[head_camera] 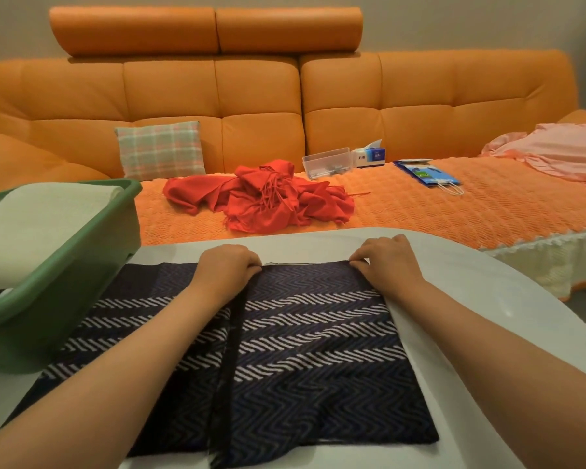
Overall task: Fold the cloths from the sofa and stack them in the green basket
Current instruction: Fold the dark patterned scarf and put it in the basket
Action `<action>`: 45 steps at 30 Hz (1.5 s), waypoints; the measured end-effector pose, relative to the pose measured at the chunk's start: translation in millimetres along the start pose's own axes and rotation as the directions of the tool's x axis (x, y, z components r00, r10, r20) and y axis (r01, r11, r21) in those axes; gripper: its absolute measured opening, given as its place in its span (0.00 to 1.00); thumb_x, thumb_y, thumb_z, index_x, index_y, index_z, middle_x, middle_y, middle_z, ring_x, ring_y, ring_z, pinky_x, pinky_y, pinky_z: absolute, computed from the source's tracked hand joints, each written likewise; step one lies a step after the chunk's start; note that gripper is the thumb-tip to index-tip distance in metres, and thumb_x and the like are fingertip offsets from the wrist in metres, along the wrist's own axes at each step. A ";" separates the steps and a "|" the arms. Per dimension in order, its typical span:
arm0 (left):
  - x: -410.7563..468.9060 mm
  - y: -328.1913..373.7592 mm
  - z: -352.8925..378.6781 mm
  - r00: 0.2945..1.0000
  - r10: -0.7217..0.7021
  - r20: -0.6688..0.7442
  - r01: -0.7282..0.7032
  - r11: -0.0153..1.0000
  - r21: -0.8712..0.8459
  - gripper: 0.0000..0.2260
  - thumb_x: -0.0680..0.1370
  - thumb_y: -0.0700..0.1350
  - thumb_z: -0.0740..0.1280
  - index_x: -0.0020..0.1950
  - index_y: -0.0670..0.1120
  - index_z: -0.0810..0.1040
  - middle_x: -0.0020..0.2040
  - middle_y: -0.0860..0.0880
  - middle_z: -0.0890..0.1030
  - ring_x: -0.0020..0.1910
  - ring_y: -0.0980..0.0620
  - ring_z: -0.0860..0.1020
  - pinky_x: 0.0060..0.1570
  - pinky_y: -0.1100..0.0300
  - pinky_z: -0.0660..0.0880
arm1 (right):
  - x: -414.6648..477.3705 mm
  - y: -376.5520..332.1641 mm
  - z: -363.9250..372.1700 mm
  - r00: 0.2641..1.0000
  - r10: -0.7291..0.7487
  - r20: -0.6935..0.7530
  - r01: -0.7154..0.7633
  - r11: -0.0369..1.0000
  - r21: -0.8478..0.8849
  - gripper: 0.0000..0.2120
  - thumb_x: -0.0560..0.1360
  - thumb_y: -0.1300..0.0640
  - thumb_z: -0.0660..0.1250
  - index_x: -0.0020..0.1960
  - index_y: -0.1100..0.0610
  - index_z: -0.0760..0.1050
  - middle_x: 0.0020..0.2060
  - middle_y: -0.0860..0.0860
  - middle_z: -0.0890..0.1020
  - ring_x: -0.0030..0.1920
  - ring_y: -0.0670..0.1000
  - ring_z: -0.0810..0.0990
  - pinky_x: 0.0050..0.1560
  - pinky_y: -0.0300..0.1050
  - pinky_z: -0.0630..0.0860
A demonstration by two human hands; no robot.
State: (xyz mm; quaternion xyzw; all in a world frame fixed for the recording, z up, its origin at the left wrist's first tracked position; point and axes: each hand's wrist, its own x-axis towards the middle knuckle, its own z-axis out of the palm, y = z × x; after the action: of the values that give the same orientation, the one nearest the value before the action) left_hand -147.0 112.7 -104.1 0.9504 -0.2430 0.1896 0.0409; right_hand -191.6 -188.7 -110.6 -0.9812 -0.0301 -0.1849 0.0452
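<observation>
Dark zigzag cloth (318, 350) lies flat on the white worktop (471, 299), just beside the green basket (65, 289); its left part runs under the basket's near corner.

Both hands sit at the cloth's far edge. Left hand (229, 265): fingers curled down over the edge, gripping it about mid-width. Right hand (386, 257): fingers and thumb pinching the far right corner. How many layers each has caught, I cannot tell.

A dark ridge (230, 350) runs from under my left hand to the near edge. I read it as a doubled-over edge or a crease.

Step in hand, as I judge it: squaring the far edge before the next fold.

How I would do it well:
- Pull the two grips gently apart so the far edge goes taut and straight.
- Check that the layers line up at the right corner before letting go.
- Flatten the ridge, or the bulk will show in the stack.
- Free the part under the basket before lifting, or it may drag.
- Fold down to the basket's width.

Basket holds one folded cream cloth (41, 225); this one goes on top. Red cloth (264, 198) lies heaped on the sofa (217, 96), pink cloth (555, 147) at its far right; both unfolded.
</observation>
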 end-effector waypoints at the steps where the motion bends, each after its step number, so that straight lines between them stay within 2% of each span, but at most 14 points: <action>1: 0.7 -0.4 1.4 0.999 -0.029 -0.020 0.029 1.000 -0.011 0.08 0.79 0.52 0.66 0.52 0.54 0.84 0.49 0.53 0.83 0.50 0.49 0.80 0.41 0.58 0.70 | 0.2 0.1 1.7 1.000 0.011 -0.013 -0.011 1.000 0.002 0.08 0.79 0.46 0.67 0.52 0.45 0.84 0.51 0.44 0.84 0.53 0.49 0.79 0.55 0.51 0.65; 5: 11.4 0.8 8.2 0.981 -0.193 -0.001 0.193 0.980 -0.057 0.08 0.81 0.48 0.63 0.52 0.50 0.81 0.51 0.50 0.81 0.50 0.46 0.78 0.41 0.55 0.70 | 5.5 -0.5 5.3 0.993 0.121 -0.014 -0.121 0.993 -0.001 0.09 0.81 0.46 0.63 0.54 0.45 0.81 0.51 0.46 0.81 0.54 0.52 0.78 0.56 0.52 0.66; 9: 14.3 5.0 15.3 0.975 -0.173 0.138 0.174 0.985 0.010 0.09 0.82 0.47 0.61 0.59 0.51 0.77 0.57 0.49 0.78 0.57 0.46 0.74 0.48 0.51 0.73 | 9.2 -4.3 7.5 0.994 0.086 0.063 -0.079 0.990 -0.114 0.12 0.81 0.47 0.60 0.60 0.44 0.79 0.57 0.47 0.80 0.58 0.53 0.76 0.56 0.52 0.66; 11: 9.1 2.7 16.3 0.983 -0.148 0.110 0.147 0.989 0.016 0.14 0.80 0.46 0.63 0.67 0.50 0.73 0.61 0.47 0.75 0.60 0.44 0.72 0.50 0.49 0.73 | 8.1 -5.9 6.1 0.995 0.063 0.072 -0.053 0.990 -0.133 0.15 0.81 0.49 0.61 0.67 0.46 0.74 0.62 0.49 0.77 0.61 0.54 0.74 0.59 0.53 0.66; 13: -1.0 1.4 12.4 0.995 -0.082 0.051 0.081 0.997 0.019 0.19 0.78 0.42 0.66 0.69 0.47 0.72 0.62 0.46 0.73 0.60 0.43 0.71 0.50 0.48 0.74 | 6.1 -10.1 1.5 0.996 0.032 0.089 -0.019 0.990 -0.137 0.19 0.80 0.53 0.63 0.70 0.47 0.71 0.66 0.50 0.74 0.64 0.55 0.71 0.62 0.53 0.65; 17: -34.4 11.4 -9.9 0.995 0.092 -0.036 -0.095 0.992 -0.080 0.13 0.74 0.40 0.69 0.58 0.49 0.76 0.54 0.50 0.74 0.53 0.48 0.72 0.48 0.53 0.73 | -5.0 -33.3 -21.0 0.992 -0.078 0.103 0.077 0.997 0.009 0.15 0.76 0.58 0.65 0.61 0.48 0.77 0.59 0.49 0.74 0.61 0.54 0.72 0.59 0.49 0.68; 21: -76.5 27.3 -34.7 0.972 0.228 0.063 -0.209 0.952 -0.222 0.04 0.77 0.47 0.67 0.48 0.54 0.73 0.46 0.57 0.72 0.47 0.55 0.71 0.43 0.57 0.72 | -33.3 -63.5 -52.2 0.929 -0.206 0.307 0.161 0.973 0.166 0.06 0.74 0.55 0.67 0.48 0.45 0.78 0.45 0.43 0.75 0.49 0.49 0.76 0.48 0.46 0.75; 25: -107.8 42.8 -56.3 0.944 0.277 0.179 -0.213 0.926 -0.311 0.08 0.76 0.58 0.67 0.43 0.56 0.71 0.41 0.58 0.72 0.42 0.59 0.71 0.41 0.61 0.70 | -72.0 -80.1 -75.8 0.860 -0.237 0.452 0.127 0.957 0.260 0.02 0.72 0.50 0.70 0.45 0.46 0.78 0.39 0.41 0.78 0.43 0.45 0.77 0.42 0.41 0.73; 30: -143.4 67.6 -80.4 0.893 0.373 0.252 -0.286 0.902 -0.322 0.17 0.69 0.68 0.68 0.47 0.58 0.71 0.43 0.59 0.73 0.43 0.60 0.72 0.41 0.61 0.72 | -117.2 -98.6 -96.2 0.793 -0.241 0.560 0.033 0.934 0.355 0.18 0.65 0.37 0.76 0.49 0.45 0.78 0.44 0.42 0.79 0.44 0.44 0.78 0.46 0.44 0.77; 33: -156.0 75.9 -87.6 0.886 0.385 0.259 -0.298 0.900 -0.319 0.15 0.69 0.64 0.69 0.48 0.59 0.71 0.44 0.59 0.72 0.43 0.60 0.71 0.41 0.60 0.72 | -138.2 -111.9 -97.1 0.837 -0.260 0.481 0.127 0.948 0.291 0.22 0.63 0.34 0.75 0.51 0.44 0.76 0.46 0.41 0.76 0.45 0.44 0.77 0.47 0.47 0.77; 38: -164.0 81.2 -94.9 0.914 0.310 0.262 -0.227 0.925 -0.303 0.05 0.75 0.49 0.67 0.51 0.54 0.78 0.44 0.57 0.76 0.43 0.55 0.74 0.42 0.59 0.73 | -159.2 -127.0 -83.9 0.904 -0.328 0.275 0.273 0.937 0.219 0.18 0.67 0.36 0.69 0.51 0.44 0.78 0.44 0.43 0.76 0.43 0.46 0.75 0.43 0.43 0.71; 41: -164.7 82.8 -97.5 0.904 0.301 0.303 -0.204 0.928 -0.311 0.09 0.76 0.43 0.65 0.53 0.54 0.80 0.45 0.56 0.77 0.44 0.53 0.75 0.46 0.53 0.76 | -160.5 -135.8 -80.2 0.904 -0.362 0.228 0.336 0.931 0.146 0.11 0.73 0.45 0.66 0.53 0.46 0.79 0.46 0.45 0.78 0.47 0.50 0.77 0.45 0.46 0.71; 43: -164.5 83.0 -96.9 0.908 0.288 0.306 -0.196 0.934 -0.298 0.10 0.77 0.41 0.64 0.53 0.52 0.80 0.46 0.54 0.77 0.45 0.52 0.75 0.47 0.51 0.76 | -159.4 -139.3 -80.1 0.895 -0.365 0.257 0.358 0.931 0.076 0.12 0.75 0.54 0.64 0.58 0.47 0.77 0.51 0.47 0.78 0.51 0.53 0.77 0.49 0.49 0.69; 45: -164.6 81.4 -96.5 0.912 0.285 0.295 -0.202 0.938 -0.282 0.08 0.79 0.42 0.63 0.54 0.51 0.80 0.48 0.54 0.78 0.47 0.52 0.76 0.48 0.52 0.76 | -158.1 -137.3 -86.0 0.883 -0.342 0.321 0.351 0.936 0.032 0.13 0.75 0.59 0.65 0.58 0.48 0.76 0.53 0.48 0.77 0.53 0.54 0.76 0.46 0.48 0.67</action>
State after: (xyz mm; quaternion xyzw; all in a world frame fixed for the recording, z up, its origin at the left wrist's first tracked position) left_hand -352.0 131.0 -78.6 0.9182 -0.3851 -0.0006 0.0923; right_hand -380.0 -67.5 -77.9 -0.9774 -0.2094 -0.0278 -0.0073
